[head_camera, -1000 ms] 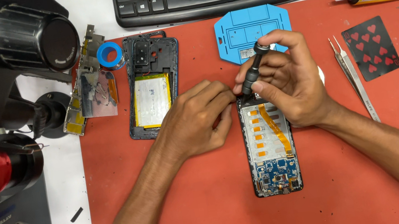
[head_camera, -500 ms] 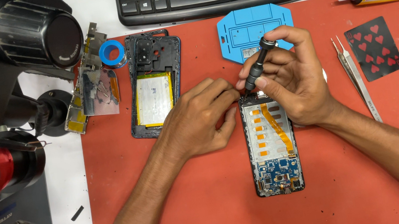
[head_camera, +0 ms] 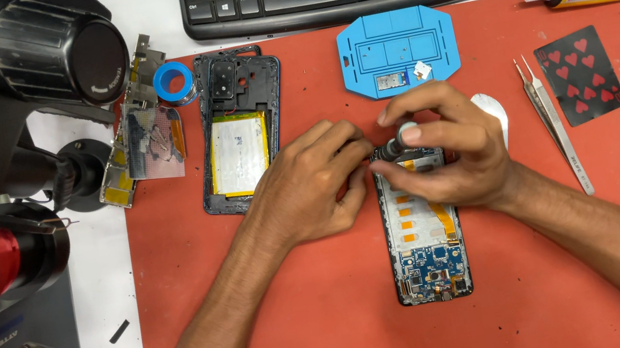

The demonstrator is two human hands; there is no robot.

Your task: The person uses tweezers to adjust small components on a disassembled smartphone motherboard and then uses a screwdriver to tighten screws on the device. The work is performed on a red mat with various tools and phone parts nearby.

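Opened phone [head_camera: 426, 243] lying lengthwise at the centre of the red mat [head_camera: 333, 313], circuit board and orange flex cables exposed. Your right hand [head_camera: 445, 155] closes its fingers around a small dark screwdriver [head_camera: 397, 144] over the phone's upper end. Your left hand [head_camera: 312, 186] pinches at the screwdriver's tip; what it holds cannot be told. Tweezers [head_camera: 554, 125] lie well to the right.

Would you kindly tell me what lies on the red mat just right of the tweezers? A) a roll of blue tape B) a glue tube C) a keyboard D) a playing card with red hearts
D: the dark playing card with red hearts lies flat just right of the tweezers.
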